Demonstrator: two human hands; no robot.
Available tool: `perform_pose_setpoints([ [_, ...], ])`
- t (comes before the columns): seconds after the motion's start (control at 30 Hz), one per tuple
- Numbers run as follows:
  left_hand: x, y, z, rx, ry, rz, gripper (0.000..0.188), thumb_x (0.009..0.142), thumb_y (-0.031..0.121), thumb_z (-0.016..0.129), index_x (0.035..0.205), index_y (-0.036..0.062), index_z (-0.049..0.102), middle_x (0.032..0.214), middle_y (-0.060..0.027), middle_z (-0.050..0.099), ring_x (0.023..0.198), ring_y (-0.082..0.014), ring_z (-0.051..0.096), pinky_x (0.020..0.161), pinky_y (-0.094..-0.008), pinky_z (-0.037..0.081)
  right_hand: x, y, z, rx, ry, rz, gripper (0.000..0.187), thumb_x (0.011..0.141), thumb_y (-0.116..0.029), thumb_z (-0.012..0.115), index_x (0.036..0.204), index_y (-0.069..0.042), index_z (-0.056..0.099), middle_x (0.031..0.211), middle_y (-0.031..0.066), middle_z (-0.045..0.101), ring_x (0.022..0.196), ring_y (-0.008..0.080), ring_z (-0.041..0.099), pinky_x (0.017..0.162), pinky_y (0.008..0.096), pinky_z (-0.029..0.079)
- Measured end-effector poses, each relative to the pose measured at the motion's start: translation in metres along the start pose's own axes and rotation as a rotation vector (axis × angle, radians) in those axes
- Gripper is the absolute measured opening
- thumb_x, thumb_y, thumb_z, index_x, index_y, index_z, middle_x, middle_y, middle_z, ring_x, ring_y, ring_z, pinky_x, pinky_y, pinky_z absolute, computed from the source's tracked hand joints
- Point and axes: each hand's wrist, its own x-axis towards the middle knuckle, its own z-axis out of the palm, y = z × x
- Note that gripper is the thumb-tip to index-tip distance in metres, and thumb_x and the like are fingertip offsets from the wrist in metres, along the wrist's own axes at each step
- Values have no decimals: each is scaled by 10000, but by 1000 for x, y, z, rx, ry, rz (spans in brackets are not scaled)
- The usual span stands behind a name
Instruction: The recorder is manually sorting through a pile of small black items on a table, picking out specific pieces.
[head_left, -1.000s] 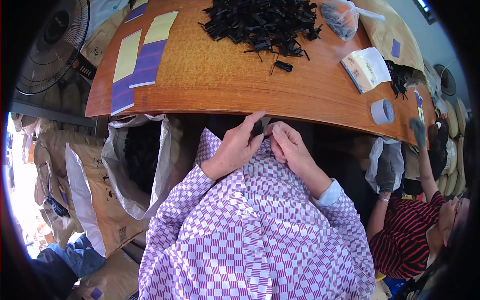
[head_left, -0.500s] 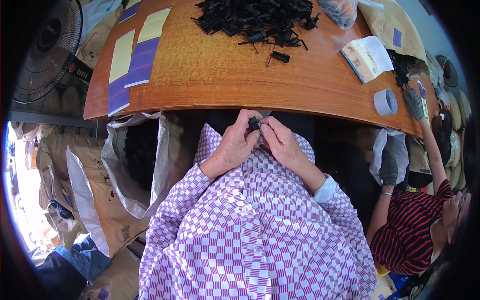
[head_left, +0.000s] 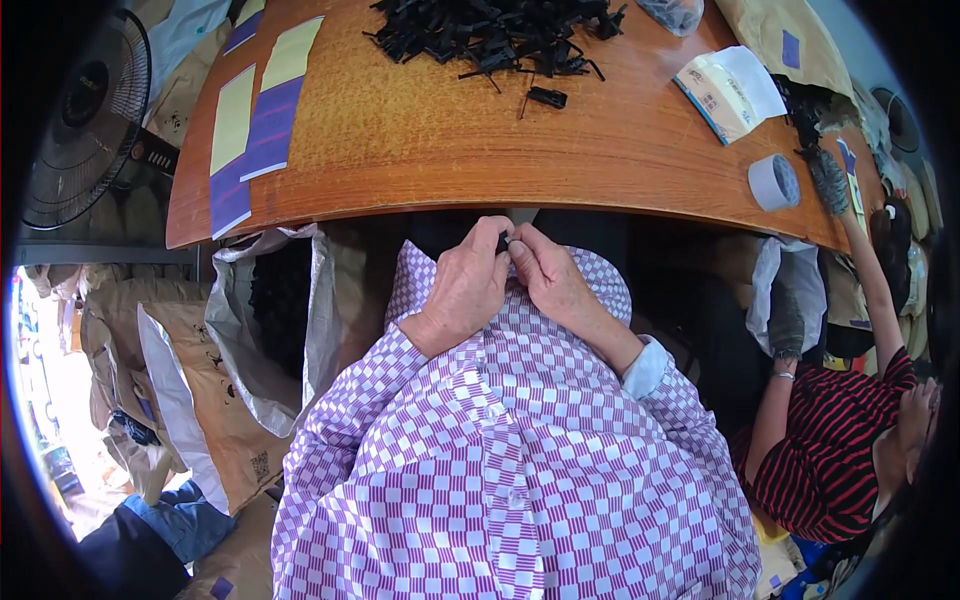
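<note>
Just below the table's front edge, my left hand (head_left: 462,288) and my right hand (head_left: 552,278) meet with their fingertips together. Between them a small black plastic part (head_left: 504,241) is pinched, mostly hidden by the fingers. The left thumb and forefinger close around it, and the right thumb and forefinger press at its right side. On the tabletop beyond lies a heap of similar black parts (head_left: 490,35), some with thin prongs. One loose black part (head_left: 547,97) rests in front of that heap.
Purple-and-yellow paper strips (head_left: 275,110) lie on the left of the table (head_left: 420,170). To the right are a tissue pack (head_left: 728,95) and a tape roll (head_left: 774,182). An open sack (head_left: 320,300) stands at left beneath a fan (head_left: 88,110). A gloved co-worker (head_left: 830,440) sits at right.
The black part has sunk deeper between my fingers and less of it shows. My hands stay together at nearly the same place, while the view has shifted slightly.
</note>
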Motion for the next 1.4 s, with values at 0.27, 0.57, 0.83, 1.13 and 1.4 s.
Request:
perform_pose_setpoints([
  [0.27,3,5,-5,-169,10,-43,268,862,17,562,1093,51,429,828,-114,592,676,-176,604,576,-309,474,-1,-3,-2,188,28,34,188,984,-198,438,1028,-35,519,745,2,521,592,59,426,527,199,358],
  [0.57,-4,5,-28,-1355,-77,-430,364,972,173,455,1328,115,407,908,-16,553,678,-69,519,564,-176,402,-3,-17,-9,599,-64,145,154,942,-145,535,1043,-30,520,752,11,587,528,8,438,447,155,324],
  [0.83,-5,3,-30,-1342,-431,-365,423,954,205,491,1356,109,398,872,-34,558,601,-67,493,496,-163,364,2,-9,-12,869,-152,160,214,909,-187,598,1036,-30,526,770,-4,578,588,44,519,488,162,363],
  [1.13,-5,7,-24,-983,-367,-287,391,939,107,506,1318,82,415,1008,-54,556,726,-89,574,600,-175,455,3,-2,-13,494,-87,111,237,885,-229,639,953,-21,548,741,-22,535,625,49,499,546,190,414],
  [1.4,-7,2,-15,-455,-72,-39,422,902,-44,474,1311,47,425,1072,-48,556,877,-83,561,723,-213,505,-1,-30,-6,486,-51,150,327,973,-315,467,1106,-24,535,674,-37,463,510,20,400,443,167,296],
])
